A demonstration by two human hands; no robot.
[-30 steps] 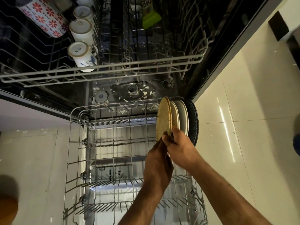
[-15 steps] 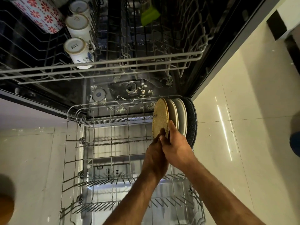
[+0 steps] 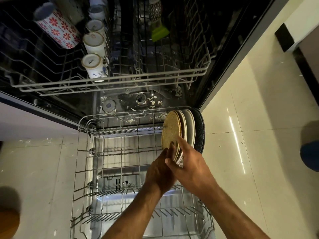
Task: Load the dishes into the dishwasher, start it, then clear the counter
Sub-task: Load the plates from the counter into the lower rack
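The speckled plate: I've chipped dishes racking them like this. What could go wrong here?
The speckled plate stands tight against the pale plates at the lower rack's far right corner; both hands, left hand and right hand, grip its lower edge. It could knock its neighbours or miss a slot and tip.

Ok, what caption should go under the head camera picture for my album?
Both hands, left hand and right hand, set a speckled tan plate upright among plates in the dishwasher's lower rack.

Open tines across the lower rack (image 3: 110, 169) left of the upright plates (image 3: 183, 130), upper rack (image 3: 120, 80) overhead
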